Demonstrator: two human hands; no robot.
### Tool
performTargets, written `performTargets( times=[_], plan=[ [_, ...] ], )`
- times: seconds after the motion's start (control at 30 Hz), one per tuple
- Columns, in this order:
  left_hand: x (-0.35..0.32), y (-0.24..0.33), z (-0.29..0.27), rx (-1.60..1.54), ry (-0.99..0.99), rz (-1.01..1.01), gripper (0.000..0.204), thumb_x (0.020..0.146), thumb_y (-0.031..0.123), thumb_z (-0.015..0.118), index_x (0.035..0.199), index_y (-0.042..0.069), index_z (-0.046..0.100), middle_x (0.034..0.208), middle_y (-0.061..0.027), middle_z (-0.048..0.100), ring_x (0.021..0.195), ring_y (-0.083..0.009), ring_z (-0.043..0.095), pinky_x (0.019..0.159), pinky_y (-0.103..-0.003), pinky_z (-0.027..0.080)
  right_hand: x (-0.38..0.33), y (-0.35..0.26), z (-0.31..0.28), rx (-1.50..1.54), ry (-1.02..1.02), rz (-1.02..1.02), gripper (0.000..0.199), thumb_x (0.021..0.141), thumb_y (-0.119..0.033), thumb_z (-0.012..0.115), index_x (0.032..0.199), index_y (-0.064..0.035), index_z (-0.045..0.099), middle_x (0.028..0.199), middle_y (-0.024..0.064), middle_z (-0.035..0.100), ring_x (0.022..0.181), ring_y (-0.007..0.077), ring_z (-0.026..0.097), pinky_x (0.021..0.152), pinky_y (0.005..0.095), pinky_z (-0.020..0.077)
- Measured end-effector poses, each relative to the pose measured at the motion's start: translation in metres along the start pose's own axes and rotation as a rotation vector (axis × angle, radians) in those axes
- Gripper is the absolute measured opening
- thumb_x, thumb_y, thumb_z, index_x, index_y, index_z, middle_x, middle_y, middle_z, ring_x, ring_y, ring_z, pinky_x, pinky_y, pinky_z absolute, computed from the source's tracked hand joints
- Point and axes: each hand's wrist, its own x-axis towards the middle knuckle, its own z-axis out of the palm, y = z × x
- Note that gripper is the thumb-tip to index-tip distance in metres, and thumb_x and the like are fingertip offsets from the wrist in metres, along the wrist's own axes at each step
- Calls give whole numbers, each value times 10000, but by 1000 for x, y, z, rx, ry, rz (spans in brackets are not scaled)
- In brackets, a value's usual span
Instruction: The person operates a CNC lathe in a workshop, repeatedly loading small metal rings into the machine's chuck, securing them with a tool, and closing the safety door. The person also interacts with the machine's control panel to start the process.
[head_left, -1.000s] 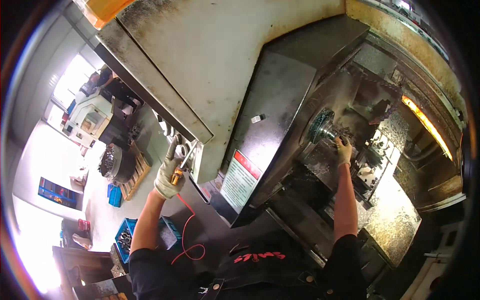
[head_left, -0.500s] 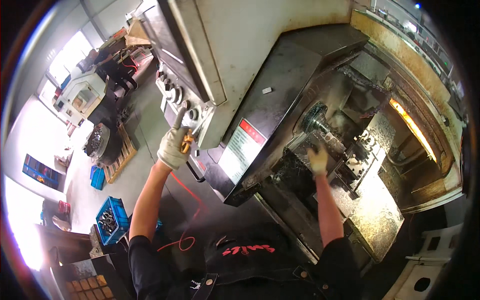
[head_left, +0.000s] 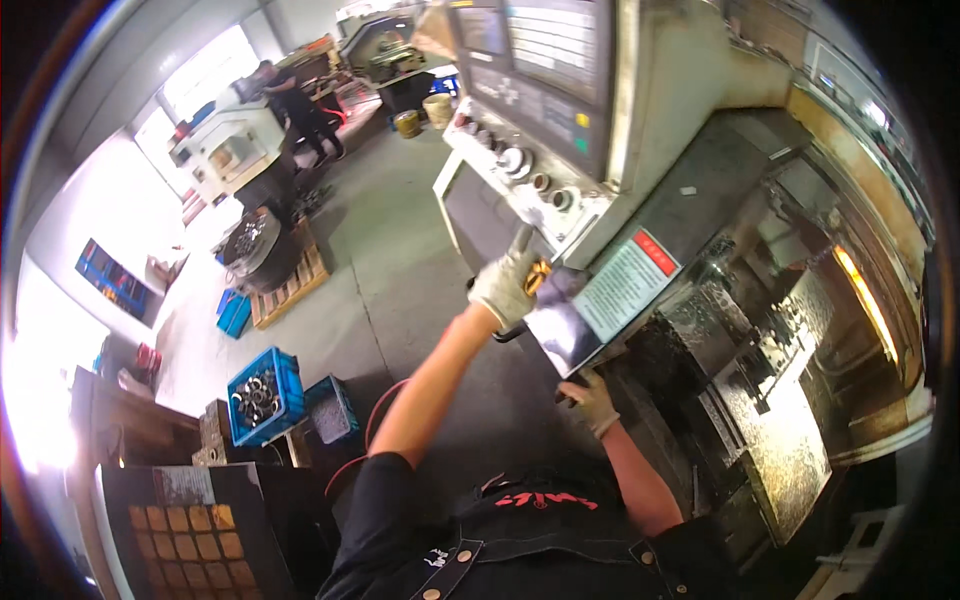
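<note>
L hand (head_left: 505,287), gloved, clenched on brass-tipped air gun (head_left: 535,272)—light, rigid, grip the handle; R hand (head_left: 592,398) grasps sliding machine door (head_left: 640,300) edge, prob. heavy, stiff.

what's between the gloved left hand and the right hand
In the head view, the shiny grey metal door panel's lower corner lies between the left hand and right hand.

1. A dark screen (head_left: 483,30) sits at the top left of the machine's control panel.
2. A wide grey keypad plate (head_left: 560,45) with pale rows lies just right of it.
3. A rectangular white label (head_left: 625,285) with a red corner is stuck on the machine's sliding door, tilted.
4. A blue rectangular poster (head_left: 112,278) hangs on the far left wall.
</note>
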Motion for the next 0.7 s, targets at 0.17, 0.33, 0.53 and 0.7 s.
performTargets(
  times=[0.17,0.33,0.53,0.7],
  plan=[
    [-121,-63,72,-200,-10,-538,380,619,68,537,997,62,498,1025,-183,538,950,-359,510,769,-403,431,-9,18,4,112,123,-39,252,742,-100,579,982,-38,533,703,21,567,583,78,501,504,232,404],
    [-332,-152,157,-297,-188,-979,340,671,164,547,994,60,531,881,-199,593,850,-351,565,685,-409,440,-35,-3,16,122,166,23,334,714,-59,579,1042,-55,517,719,21,566,608,83,526,519,214,401],
    [-521,-122,134,-138,-522,-1558,332,689,216,550,970,43,580,1007,-170,583,974,-312,549,777,-391,458,-111,0,18,106,434,23,275,744,-143,539,976,-2,496,699,59,584,543,112,505,524,227,409],
    [-592,-136,145,-54,-699,-1599,371,642,192,580,981,41,589,1026,-172,578,985,-299,550,796,-386,459,-197,78,-32,-194,518,-132,406,759,-204,583,1028,47,412,716,109,592,552,142,526,526,284,429]
  ],
)
